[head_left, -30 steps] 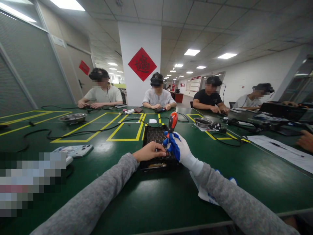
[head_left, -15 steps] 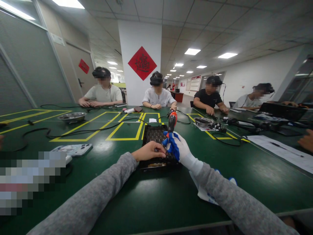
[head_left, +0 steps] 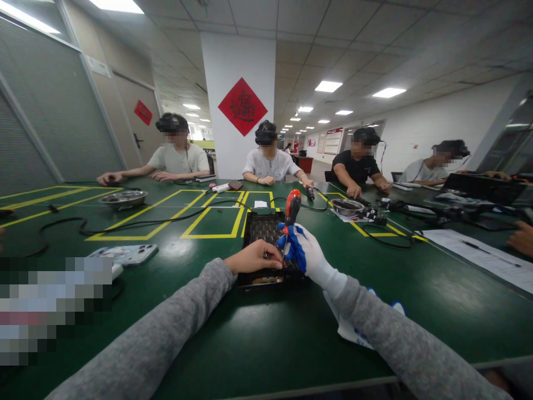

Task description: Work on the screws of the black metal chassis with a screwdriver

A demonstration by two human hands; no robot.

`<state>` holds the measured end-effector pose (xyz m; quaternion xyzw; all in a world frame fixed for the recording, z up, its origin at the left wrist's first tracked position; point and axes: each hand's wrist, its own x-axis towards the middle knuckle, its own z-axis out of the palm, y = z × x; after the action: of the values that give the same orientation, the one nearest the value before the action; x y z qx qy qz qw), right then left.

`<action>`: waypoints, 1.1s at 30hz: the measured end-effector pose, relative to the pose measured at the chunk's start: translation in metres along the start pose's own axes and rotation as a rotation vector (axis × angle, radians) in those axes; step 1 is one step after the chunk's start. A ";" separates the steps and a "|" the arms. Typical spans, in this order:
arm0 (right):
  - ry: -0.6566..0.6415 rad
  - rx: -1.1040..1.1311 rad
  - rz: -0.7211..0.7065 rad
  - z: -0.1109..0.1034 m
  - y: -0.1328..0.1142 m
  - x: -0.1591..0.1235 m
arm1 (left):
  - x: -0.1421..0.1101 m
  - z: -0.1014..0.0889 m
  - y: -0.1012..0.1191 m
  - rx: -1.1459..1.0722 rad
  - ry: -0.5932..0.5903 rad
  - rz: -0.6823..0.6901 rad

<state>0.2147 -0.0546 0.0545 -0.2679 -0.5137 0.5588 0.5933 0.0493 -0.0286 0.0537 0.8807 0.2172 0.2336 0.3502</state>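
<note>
In front of me on the green table lies a shallow black case [head_left: 266, 285] with an open, dark interior. My right hand [head_left: 310, 250], in a white and blue glove, is closed round a red and black screwdriver [head_left: 293, 205] held upright, handle on top. Its tip is hidden behind my fingers, low over the case. My bare left hand [head_left: 256, 257] reaches over the case from the left, thumb and fingers pinched together beside the screwdriver's shaft. Whatever is between those fingers is too small or hidden to name.
A white and blue glove [head_left: 353, 333] lies under my right forearm. To the left is a phone [head_left: 139, 254], with a metal bowl [head_left: 124, 198] beyond. Another bowl [head_left: 347, 207], cables and a paper sheet [head_left: 478, 258] are at the right. Several people sit across the table.
My hands, the screwdriver and the case stay nearly in place. Across the table, the left person's arm has stretched out to the side, and the middle person's hand has shifted right with a dark tool.
</note>
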 end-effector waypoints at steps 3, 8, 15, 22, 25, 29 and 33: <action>0.008 -0.011 -0.024 0.001 0.001 0.000 | 0.000 0.000 -0.001 -0.001 0.019 0.021; -0.008 -0.009 0.024 0.000 0.001 0.000 | 0.000 -0.001 -0.002 -0.026 -0.003 0.060; -0.006 0.010 0.016 0.001 -0.002 -0.001 | 0.001 -0.001 -0.001 -0.019 -0.021 0.038; 0.026 -0.035 -0.021 0.004 -0.003 -0.002 | 0.000 0.000 -0.001 -0.006 0.011 -0.006; 0.019 -0.051 -0.040 0.004 -0.001 -0.003 | 0.000 0.000 -0.001 -0.013 0.017 -0.025; 0.024 -0.059 -0.057 0.002 0.001 -0.001 | 0.000 0.000 -0.003 -0.020 0.027 -0.022; -0.005 -0.004 0.015 -0.003 0.003 0.004 | -0.001 -0.001 -0.003 -0.013 0.030 0.030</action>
<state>0.2154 -0.0499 0.0519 -0.2718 -0.5143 0.5629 0.5872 0.0471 -0.0269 0.0515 0.8780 0.2076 0.2532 0.3491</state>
